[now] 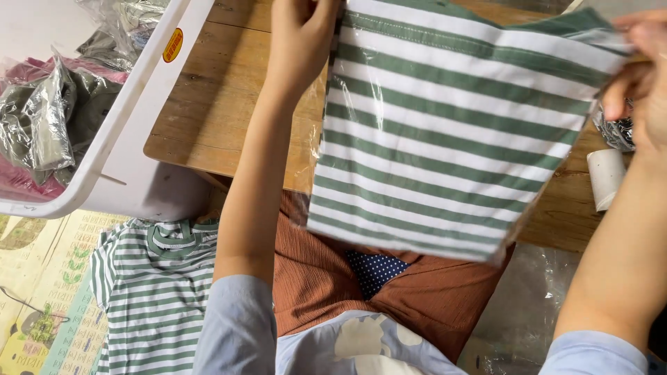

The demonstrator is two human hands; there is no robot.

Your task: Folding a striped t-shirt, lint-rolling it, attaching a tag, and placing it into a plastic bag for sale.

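Hands grip our striped green-and-white shirt [445, 132] — left hand [302, 42], right hand [643, 76] pinching its clear bag's top corners — already inside, bag mouth unsealed.

Between the left hand [300, 35] and the right hand [643, 83] the folded green-and-white striped shirt in its clear bag [445, 132] fills the whole gap, leaving no way across. Left of the left hand lies bare wooden table [208, 104], open as far as the white bin [132, 111], whose wall closes that side. Just below the right hand a small white roll [606, 177] stands on the table edge, blocking a straight drop.
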